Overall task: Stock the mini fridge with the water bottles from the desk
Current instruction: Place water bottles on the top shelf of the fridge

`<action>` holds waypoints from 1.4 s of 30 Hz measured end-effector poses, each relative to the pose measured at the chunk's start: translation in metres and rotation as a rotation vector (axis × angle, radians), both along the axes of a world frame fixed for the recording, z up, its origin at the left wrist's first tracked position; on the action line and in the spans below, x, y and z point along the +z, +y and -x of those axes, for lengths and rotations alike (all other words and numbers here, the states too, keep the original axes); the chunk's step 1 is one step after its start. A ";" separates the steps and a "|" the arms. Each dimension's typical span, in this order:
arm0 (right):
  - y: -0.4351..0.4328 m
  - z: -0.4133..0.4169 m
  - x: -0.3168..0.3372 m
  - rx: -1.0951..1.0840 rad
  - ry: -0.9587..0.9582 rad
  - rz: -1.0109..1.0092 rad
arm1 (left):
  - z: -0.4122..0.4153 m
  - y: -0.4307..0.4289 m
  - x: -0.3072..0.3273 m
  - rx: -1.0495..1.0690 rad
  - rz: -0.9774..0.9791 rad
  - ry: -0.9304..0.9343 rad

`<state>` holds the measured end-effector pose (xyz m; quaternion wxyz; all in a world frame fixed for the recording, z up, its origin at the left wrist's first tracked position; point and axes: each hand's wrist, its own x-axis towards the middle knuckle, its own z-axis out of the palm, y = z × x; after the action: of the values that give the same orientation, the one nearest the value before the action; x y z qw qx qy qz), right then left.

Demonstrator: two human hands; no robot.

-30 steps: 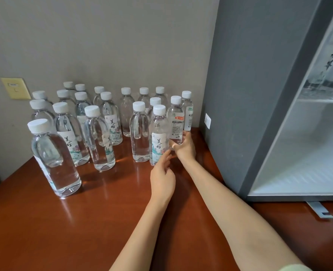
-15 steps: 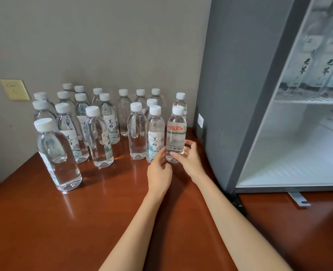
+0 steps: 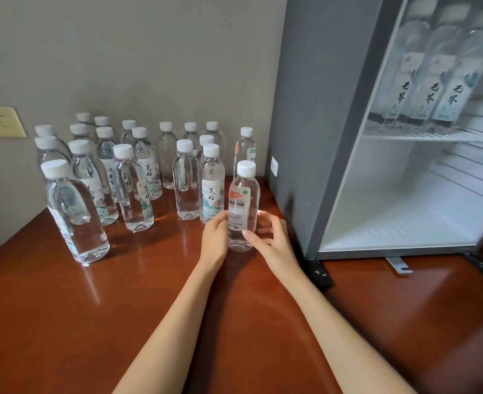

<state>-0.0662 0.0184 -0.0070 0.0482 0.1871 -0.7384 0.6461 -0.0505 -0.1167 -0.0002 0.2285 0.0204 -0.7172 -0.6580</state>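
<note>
Both grips close on one red-labelled water bottle (image 3: 244,200), upright just in front of the mini fridge's (image 3: 305,137) grey side wall. The left grip (image 3: 216,234) curls its fingers against the bottle's left side. The right grip (image 3: 271,237) lays its thumb across the front, with fingers bent behind. Whether the base rests on the counter (image 3: 149,308) or sits just off it, I cannot tell. The other bottles (image 3: 138,180) stand clustered to the left by the wall. The fridge stands open, with three bottles (image 3: 433,81) on its upper shelf (image 3: 433,135).
</note>
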 end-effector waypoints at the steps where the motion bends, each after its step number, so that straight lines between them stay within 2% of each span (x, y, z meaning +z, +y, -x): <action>1: -0.002 -0.006 -0.001 -0.041 0.034 0.001 | 0.000 0.000 0.000 -0.006 -0.008 -0.003; 7: -0.021 -0.038 -0.008 -0.178 0.046 0.063 | 0.001 0.000 -0.003 -0.009 -0.025 -0.002; 13: -0.027 -0.048 -0.009 -0.080 -0.019 -0.027 | -0.010 0.000 -0.003 0.028 -0.063 -0.024; 18: -0.023 -0.036 -0.001 0.071 -0.133 0.145 | -0.026 0.001 -0.004 0.015 -0.040 -0.016; 24: -0.012 -0.021 0.005 0.117 -0.193 0.306 | -0.046 0.015 -0.012 -0.096 -0.020 0.002; 34: 0.003 -0.028 0.010 0.136 -0.243 0.223 | -0.065 0.029 -0.010 -0.054 -0.011 -0.012; 42: 0.016 -0.044 0.010 0.116 -0.198 0.165 | -0.080 0.038 -0.012 -0.001 0.078 -0.078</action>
<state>-0.0226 0.0339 0.0033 -0.0471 0.1605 -0.6718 0.7216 0.0291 -0.0784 -0.0120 0.2007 0.0365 -0.7506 -0.6285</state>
